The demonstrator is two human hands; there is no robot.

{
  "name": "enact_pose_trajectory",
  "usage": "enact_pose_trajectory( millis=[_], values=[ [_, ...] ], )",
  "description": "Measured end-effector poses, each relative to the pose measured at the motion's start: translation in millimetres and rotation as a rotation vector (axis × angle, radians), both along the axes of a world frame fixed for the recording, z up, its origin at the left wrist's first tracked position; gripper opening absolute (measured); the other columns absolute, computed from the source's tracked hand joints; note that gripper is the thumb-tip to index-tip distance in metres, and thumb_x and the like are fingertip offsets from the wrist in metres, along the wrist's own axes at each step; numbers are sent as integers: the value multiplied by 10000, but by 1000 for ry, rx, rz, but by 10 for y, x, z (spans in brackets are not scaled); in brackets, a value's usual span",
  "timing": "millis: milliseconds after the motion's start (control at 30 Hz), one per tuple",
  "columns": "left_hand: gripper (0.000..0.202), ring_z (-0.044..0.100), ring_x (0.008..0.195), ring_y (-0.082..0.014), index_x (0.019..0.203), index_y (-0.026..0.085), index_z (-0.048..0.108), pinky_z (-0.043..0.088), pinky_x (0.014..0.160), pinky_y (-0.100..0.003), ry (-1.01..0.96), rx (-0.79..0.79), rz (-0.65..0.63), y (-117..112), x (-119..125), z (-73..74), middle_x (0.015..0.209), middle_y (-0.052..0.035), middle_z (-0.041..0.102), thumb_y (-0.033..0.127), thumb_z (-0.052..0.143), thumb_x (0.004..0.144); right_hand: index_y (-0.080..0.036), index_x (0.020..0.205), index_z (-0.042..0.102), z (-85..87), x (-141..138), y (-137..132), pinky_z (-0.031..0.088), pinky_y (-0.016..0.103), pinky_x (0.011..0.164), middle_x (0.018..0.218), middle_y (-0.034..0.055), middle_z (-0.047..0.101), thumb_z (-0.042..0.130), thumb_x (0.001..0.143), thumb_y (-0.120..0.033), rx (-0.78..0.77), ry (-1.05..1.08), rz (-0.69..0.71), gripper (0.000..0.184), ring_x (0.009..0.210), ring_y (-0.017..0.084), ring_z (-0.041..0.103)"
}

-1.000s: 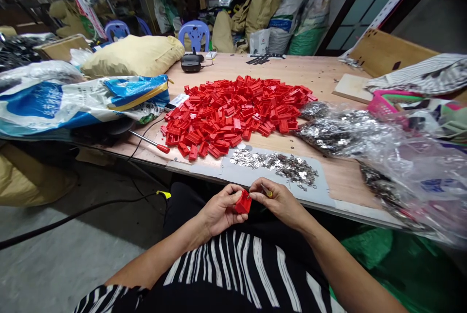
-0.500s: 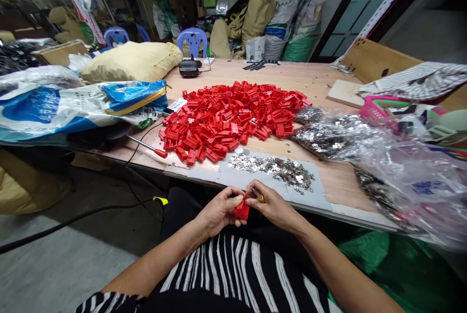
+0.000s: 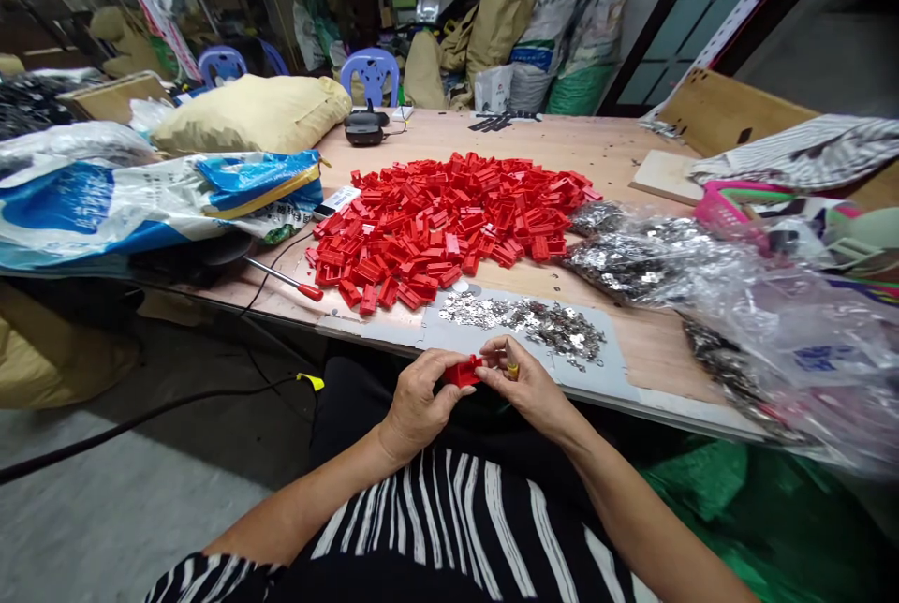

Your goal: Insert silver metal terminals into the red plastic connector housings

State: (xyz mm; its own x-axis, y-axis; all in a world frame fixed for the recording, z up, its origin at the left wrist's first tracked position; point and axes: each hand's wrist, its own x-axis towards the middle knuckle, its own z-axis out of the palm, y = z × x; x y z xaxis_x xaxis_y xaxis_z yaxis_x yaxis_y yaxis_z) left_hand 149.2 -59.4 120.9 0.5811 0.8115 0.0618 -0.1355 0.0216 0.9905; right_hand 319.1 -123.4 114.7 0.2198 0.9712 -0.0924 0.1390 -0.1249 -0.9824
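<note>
My left hand (image 3: 420, 397) is closed round a small red plastic part (image 3: 463, 372), held over my lap just below the table's front edge. My right hand (image 3: 528, 382) pinches the same part from the right and also keeps a small yellow-handled tool (image 3: 512, 369) between its fingers. Just beyond my hands, a scatter of small silver metal pieces (image 3: 540, 319) lies on a grey sheet (image 3: 618, 369). A large heap of red plastic parts (image 3: 449, 219) covers the middle of the wooden table (image 3: 632, 149).
A red-handled screwdriver (image 3: 285, 279) lies left of the heap. Blue and white sacks (image 3: 140, 200) and a tan sack (image 3: 257, 111) fill the left side. Clear bags of metal pieces (image 3: 702, 275) sit on the right, with a pink basket (image 3: 727, 203) behind. A black cable (image 3: 140, 416) crosses the floor.
Both hands have risen a little toward the table edge. The red part has been turned and now lies flatter between the fingers.
</note>
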Motion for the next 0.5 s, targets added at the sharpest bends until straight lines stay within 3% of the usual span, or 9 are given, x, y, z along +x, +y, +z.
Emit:
enact_pose_trajectory(
  millis=[167,500],
  values=[
    [290,579,961,-240,954,248,737,409,950,-350,43,96,-23,7,-26,-46,976,-70,682,145,740,683,-209,1033,489,48,1,-61,390,243,546,815,12,611,662,758,-512,-140,130,67,444,614,113,505],
    [278,592,962,-238,1006,254,728,420,922,-349,61,166,-124,25,-78,-98,998,-70,699,188,709,737,-213,1054,524,-63,26,-173,286,214,513,784,-23,574,710,760,-439,-167,329,125,415,560,76,395]
  ],
)
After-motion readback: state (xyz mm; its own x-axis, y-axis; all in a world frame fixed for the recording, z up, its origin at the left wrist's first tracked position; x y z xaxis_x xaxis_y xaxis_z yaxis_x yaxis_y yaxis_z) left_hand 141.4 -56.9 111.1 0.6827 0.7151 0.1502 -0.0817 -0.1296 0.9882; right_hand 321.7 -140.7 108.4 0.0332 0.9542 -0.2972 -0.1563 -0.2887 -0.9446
